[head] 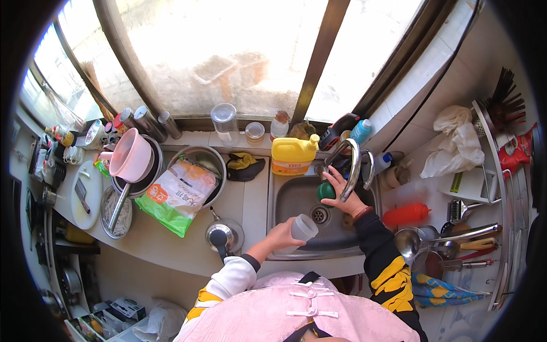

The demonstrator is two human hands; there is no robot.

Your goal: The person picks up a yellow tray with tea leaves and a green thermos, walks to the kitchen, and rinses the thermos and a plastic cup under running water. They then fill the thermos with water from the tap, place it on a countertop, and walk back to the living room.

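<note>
My left hand (pixel 280 236) is closed around a translucent plastic cup (pixel 304 227), tilted over the near left part of the steel sink (pixel 286 201). Beneath the curved chrome faucet (pixel 354 171), my right hand (pixel 344 194) has its fingers spread beside a round green object (pixel 325 194); whether it grips this object I cannot tell. The drain (pixel 319 215) lies between the hands. A yellow plastic jug (pixel 293 156) with a spout stands at the sink's back left corner.
Left of the sink are a metal kettle (pixel 224 235), a green and white food bag (pixel 179 196) on a steel bowl (pixel 220 160), a pink plastic dipper (pixel 130 156) and a knife (pixel 81 194) on a white cutting board (pixel 92 216). A red squeeze bottle (pixel 404 214) and ladles (pixel 406 243) are at right.
</note>
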